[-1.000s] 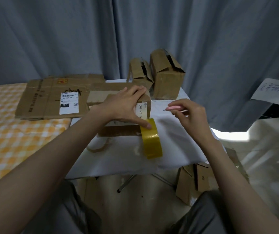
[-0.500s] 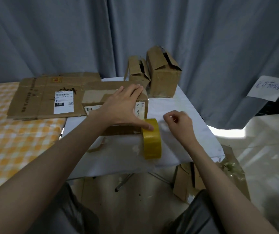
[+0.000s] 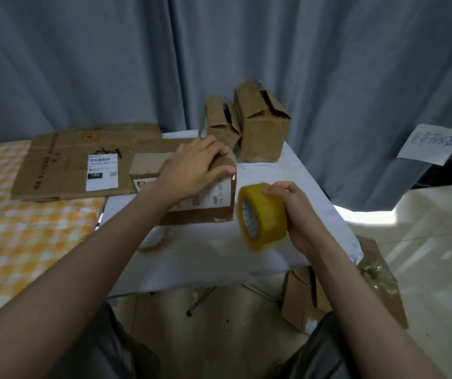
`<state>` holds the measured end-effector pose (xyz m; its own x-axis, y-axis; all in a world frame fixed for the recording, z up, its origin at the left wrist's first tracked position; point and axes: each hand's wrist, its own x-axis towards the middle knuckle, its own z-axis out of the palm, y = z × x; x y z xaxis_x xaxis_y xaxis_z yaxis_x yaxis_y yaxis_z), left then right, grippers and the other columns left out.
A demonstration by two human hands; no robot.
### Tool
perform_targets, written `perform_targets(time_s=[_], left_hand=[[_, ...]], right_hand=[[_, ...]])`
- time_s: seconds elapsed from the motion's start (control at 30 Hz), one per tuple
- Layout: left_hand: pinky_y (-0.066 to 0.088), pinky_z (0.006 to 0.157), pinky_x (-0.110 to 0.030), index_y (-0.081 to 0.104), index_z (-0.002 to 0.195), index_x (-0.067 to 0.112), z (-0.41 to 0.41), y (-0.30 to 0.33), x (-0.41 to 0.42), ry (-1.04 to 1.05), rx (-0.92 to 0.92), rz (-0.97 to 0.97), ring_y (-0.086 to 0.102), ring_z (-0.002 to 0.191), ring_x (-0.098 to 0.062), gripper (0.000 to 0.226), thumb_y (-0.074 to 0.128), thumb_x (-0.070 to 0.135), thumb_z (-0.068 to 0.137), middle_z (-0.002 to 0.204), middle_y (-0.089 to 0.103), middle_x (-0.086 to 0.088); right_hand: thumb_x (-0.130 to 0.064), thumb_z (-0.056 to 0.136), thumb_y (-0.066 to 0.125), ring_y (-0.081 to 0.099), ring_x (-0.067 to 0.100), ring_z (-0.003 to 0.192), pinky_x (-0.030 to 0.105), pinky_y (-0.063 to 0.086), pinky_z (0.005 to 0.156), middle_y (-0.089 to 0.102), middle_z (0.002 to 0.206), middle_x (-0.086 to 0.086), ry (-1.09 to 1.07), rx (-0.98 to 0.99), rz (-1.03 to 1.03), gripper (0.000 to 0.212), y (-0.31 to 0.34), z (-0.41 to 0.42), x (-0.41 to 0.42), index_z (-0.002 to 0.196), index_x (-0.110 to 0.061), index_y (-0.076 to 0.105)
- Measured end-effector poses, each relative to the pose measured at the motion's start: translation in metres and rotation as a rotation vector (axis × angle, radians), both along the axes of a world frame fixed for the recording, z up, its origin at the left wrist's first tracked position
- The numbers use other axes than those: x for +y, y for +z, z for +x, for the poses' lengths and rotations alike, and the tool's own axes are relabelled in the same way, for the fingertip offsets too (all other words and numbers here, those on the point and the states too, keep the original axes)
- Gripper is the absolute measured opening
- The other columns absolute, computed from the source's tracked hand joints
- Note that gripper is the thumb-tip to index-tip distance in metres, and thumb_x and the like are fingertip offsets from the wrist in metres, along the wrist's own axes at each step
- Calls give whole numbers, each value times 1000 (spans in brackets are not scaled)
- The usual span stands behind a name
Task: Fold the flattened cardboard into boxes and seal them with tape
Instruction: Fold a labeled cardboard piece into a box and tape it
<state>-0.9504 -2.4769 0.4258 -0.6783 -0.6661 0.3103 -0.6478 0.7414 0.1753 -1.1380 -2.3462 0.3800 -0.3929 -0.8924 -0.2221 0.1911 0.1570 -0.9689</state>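
Tape roll (image 3: 263,214) is motion-blurred; paper sign's (image 3: 435,143) handwriting is illegible

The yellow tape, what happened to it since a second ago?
The right hand put down the small pink thing it held, reached over and took hold of the roll of tape, lifting it off the table and out to the right of the box. The left hand let the tape go and shifted its fingers up onto the box top. The flat cardboard and the two boxes at the back stayed put.

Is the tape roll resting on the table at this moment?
No. The right hand holds the tape roll lifted beside the box.
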Motion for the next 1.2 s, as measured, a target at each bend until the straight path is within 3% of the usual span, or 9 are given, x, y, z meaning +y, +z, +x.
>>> perform_targets(time_s=[0.17,0.33,0.43,0.5,0.6,0.8,0.93,1.03,1.2], left_hand=[[41,97,-39,56,131,23,1,-5,-5,-45,18,-83,51,117,-15,63,45,68,89,126,58,4],[35,88,-16,59,130,23,11,5,-11,-108,89,28,50,116,-6,57,67,57,84,128,57,10],[41,87,-28,58,121,24,4,2,-8,-70,52,-21,50,105,-8,56,65,62,81,117,54,10],[40,84,-34,54,112,25,-5,-2,-3,-7,27,-78,46,97,-10,49,55,66,85,109,47,8],[41,86,-40,49,108,22,-18,-9,1,82,19,-150,42,97,-16,41,49,57,87,109,42,3],[41,82,-41,46,108,14,-38,-22,10,238,22,-254,45,98,-25,36,47,41,83,111,45,-6],[36,82,-37,43,97,20,-37,-16,7,211,107,-160,40,95,-19,28,43,47,90,103,41,0],[35,83,-38,41,93,22,-37,-11,4,208,130,-127,39,95,-18,19,45,40,93,101,39,1],[33,85,-37,45,99,20,-45,-1,2,269,71,-41,33,98,-16,32,62,38,80,106,35,2]], right_hand=[[-28,85,73,64,24,94,39,51,78,63,106,2,-10,70,-14,35,-1,-10,-13,115,-23,56],[-34,87,72,58,27,104,38,49,79,57,119,6,-40,73,-4,37,-12,-7,-21,118,-28,53],[-38,85,73,57,28,107,41,52,85,56,122,4,-60,77,10,41,-20,-6,-23,119,-30,52],[-45,74,74,58,30,108,45,53,87,57,121,5,-68,77,8,48,-22,-4,-23,115,-33,53],[-50,65,70,58,31,108,48,53,88,58,122,6,-69,77,9,52,-22,-4,-24,112,-35,53],[-47,66,71,59,32,107,44,53,83,60,117,7,-71,70,10,48,-25,-6,-23,110,-34,56],[-48,65,71,58,32,109,48,52,90,58,121,7,-56,99,12,52,-26,-6,-23,112,-35,54],[-50,63,72,57,33,111,53,52,95,57,124,7,-51,116,22,56,-25,-5,-24,113,-36,53],[-36,84,74,54,33,113,55,49,99,54,126,6,-54,113,27,40,-31,-8,-28,116,-36,51]])
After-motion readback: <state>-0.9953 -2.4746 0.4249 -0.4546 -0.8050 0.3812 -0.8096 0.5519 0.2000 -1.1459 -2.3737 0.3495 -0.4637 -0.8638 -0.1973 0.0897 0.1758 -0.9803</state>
